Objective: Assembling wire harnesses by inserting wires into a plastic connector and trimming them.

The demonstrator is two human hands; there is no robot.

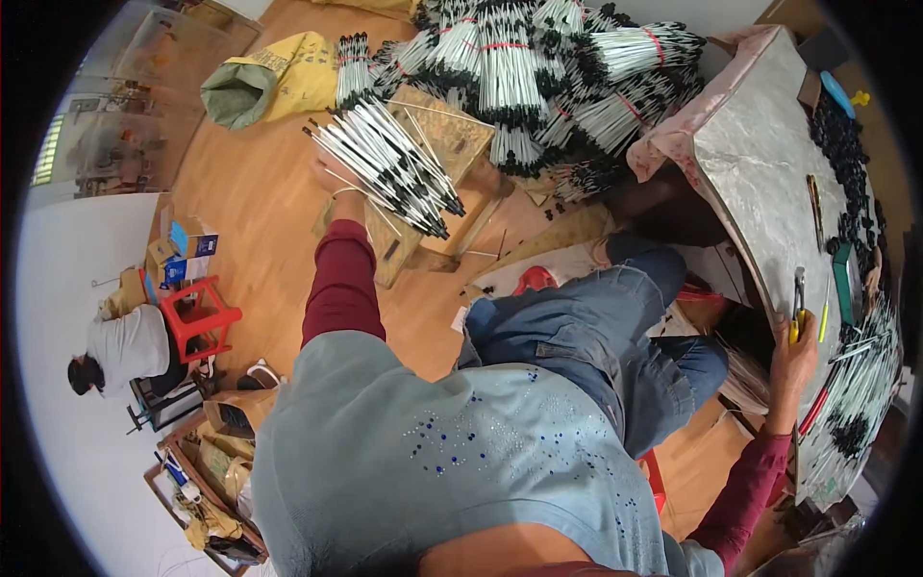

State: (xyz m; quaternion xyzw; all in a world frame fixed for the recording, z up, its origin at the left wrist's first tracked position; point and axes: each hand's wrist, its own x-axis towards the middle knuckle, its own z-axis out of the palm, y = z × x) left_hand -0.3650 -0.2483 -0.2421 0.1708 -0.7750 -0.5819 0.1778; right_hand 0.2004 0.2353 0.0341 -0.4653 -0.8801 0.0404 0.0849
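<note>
At the upper left my left hand (pixel 334 173) reaches to the side of a loose pile of thin white rods with black ends (pixel 392 163). It touches the pile, but its fingers are mostly hidden by the rods. The pile lies on a worn wooden bench (pixel 471 130), with a few rods sticking out at odd angles. Over at the right, my right hand (pixel 794 363) is closed around the yellow handles of pliers (pixel 798 306), at the edge of a table covered with a pale sheet (pixel 745 125).
Banded bundles of similar rods (pixel 510 72) heap up at the back. A yellow sack (pixel 303 75) lies beside them. Small black parts (pixel 836 144), a green tray (pixel 844 279) and more rods (pixel 851 413) cover the table's right. A red stool (pixel 200 317) and another person (pixel 139 346) are at the left.
</note>
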